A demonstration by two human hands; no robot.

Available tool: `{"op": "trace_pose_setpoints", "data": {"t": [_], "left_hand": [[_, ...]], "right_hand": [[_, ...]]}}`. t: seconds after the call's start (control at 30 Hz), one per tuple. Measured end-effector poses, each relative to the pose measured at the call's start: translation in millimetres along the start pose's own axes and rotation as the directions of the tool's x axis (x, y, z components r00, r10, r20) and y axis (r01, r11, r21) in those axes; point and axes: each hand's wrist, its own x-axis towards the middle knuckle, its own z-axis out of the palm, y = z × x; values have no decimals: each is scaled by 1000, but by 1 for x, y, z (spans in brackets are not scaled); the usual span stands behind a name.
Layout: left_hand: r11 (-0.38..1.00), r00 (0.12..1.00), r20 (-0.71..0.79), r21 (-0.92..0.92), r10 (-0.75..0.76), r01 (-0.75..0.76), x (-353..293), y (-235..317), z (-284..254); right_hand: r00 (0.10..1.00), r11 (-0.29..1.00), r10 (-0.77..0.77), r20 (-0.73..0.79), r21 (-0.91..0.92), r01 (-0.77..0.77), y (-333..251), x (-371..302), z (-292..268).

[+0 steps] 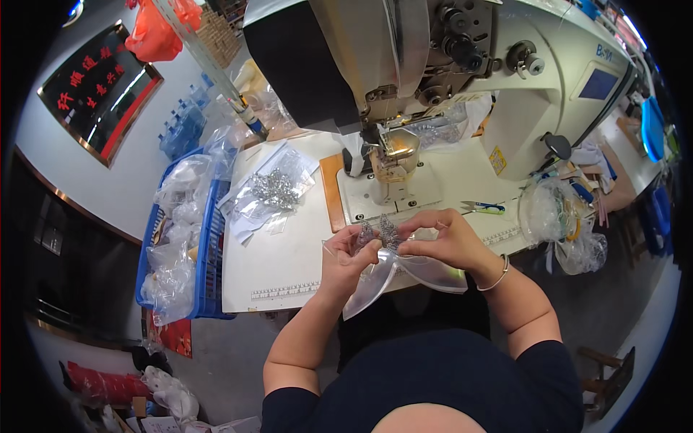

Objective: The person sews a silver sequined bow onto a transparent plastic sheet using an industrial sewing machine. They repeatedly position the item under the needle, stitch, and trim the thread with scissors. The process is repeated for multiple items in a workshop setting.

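My left hand (345,258) and my right hand (451,242) are close together at the table's front edge, below the sewing machine's needle area (397,151). Both have their fingers closed on a clear plastic piece (437,274), whose curved flaps hang toward my lap. A glittering silver ornament (388,231), shaped rather like a butterfly wing, stands up between my fingertips at the top of the plastic. How it is joined to the plastic I cannot make out. To the left, a pile of similar silver ornaments (276,190) lies on a clear bag.
Over the table (271,267) rises the white sewing machine (534,43). Small thread snips (485,208) lie right of its base plate. A blue basket (206,249) of clear plastic stands at the left, and a clear plastic bag (548,216) bulges at the right edge.
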Motion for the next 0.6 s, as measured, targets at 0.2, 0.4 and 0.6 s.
{"op": "trace_pose_setpoints", "data": {"t": [0.2,0.4,0.6], "left_hand": [[997,991,-124,73,41,-33,-2,-5,18],[986,977,-194,155,87,-57,0,-4,16],[962,997,18,-264,-70,72,12,-4,4]], "right_hand": [[926,960,-280,-254,-99,263,15,-5,18],[933,979,-191,-306,-125,159,12,2,28],[989,981,36,-145,195,-7,17,12,14]]}}
